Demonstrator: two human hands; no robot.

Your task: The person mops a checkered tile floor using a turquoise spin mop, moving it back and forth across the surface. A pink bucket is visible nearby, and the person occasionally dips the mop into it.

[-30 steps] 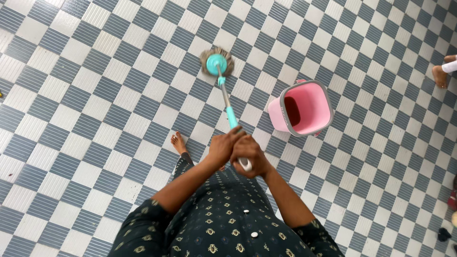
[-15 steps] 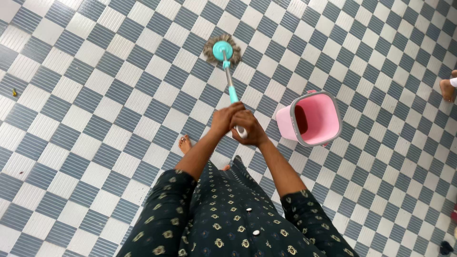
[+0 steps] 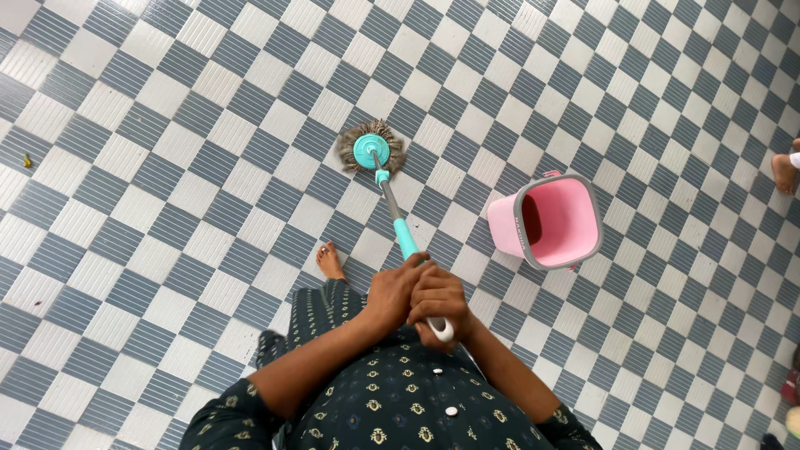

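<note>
Mop (image 3: 379, 167) first: its round head of grey-brown strands with a teal hub lies flat on the checked floor (image 3: 150, 192), at about twelve o'clock from the person's hands, and its grey and teal shaft slants back toward the body. The left hand (image 3: 390, 289) is wrapped around the shaft just below the teal sleeve, and the right hand (image 3: 437, 304) is clenched around the white end of the handle, the two touching each other.

In the head view, set against the pictures from a second and half a second ago, the mop head now sits lower in the picture and nearer the person's bare foot (image 3: 330, 262), and the hands lie closer to the dark patterned dress (image 3: 392, 400). By my reading, that is a pulling stroke, drawing the head back across the tiles.

A pink bucket (image 3: 550, 221) with a grey rim stands at about two o'clock from the hands, well apart from the mop head. The floor is ribbed tiles in grey-blue and white squares, with a small speck of litter (image 3: 27, 160) at nine o'clock. Another person's bare foot (image 3: 783, 171) shows at the right edge, at three o'clock.
</note>
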